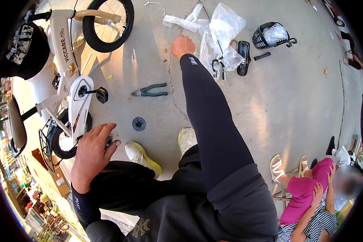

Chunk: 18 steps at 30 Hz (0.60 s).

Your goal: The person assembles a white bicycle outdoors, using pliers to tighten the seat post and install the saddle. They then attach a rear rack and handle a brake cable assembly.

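Observation:
My right hand (182, 45) reaches far forward, its fingers curled closed; what they hold, if anything, is hidden. Clear plastic wrapping (226, 24) lies just beside it on the ground, with a thin black cable across it. Lower left, my left hand (93, 151) is spread with thumb and fingers apart, close to the rear wheel (66, 139) of a small cream-white bicycle (62, 40). The bicycle's front wheel (110, 24) and pedal (102, 95) face me. Between my hands lie green-handled pliers (151, 90) and a round dark disc (139, 124).
To the right of the wrapping are a black shoe-shaped part (243, 58), a black basket (272, 35) with plastic inside and a short black bar (262, 56). A person in a black top is behind the bicycle. Someone in magenta trousers (302, 189) sits lower right. Cardboard boxes (58, 179) stand lower left.

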Each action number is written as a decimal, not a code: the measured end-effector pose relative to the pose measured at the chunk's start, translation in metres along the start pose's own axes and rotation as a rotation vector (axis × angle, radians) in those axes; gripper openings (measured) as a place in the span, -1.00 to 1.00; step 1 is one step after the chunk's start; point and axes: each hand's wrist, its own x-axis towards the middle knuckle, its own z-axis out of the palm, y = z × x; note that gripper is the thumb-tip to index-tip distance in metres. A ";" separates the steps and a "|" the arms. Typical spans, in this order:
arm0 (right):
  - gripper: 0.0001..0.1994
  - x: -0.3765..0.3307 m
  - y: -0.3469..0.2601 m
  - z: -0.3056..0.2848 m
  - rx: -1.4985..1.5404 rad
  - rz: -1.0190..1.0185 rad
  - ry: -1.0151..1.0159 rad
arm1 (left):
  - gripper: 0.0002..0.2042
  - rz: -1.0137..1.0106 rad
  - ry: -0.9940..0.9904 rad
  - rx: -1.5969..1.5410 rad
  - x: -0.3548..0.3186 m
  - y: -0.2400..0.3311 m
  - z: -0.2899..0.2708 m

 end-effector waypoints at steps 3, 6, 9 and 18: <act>-0.67 0.010 0.072 -0.023 -0.251 0.065 0.287 | -0.58 0.032 -0.161 0.069 0.008 0.003 0.002; -0.42 -0.006 0.140 -0.039 -0.249 0.358 -0.182 | -0.58 0.061 -0.105 0.120 0.022 -0.015 0.007; -0.45 -0.006 0.202 -0.005 0.110 0.425 -0.425 | -0.58 0.098 -0.076 0.180 0.046 -0.027 0.009; -0.69 -0.033 0.128 -0.057 -0.156 0.272 -0.100 | -0.60 0.202 -0.100 0.143 0.066 -0.046 0.031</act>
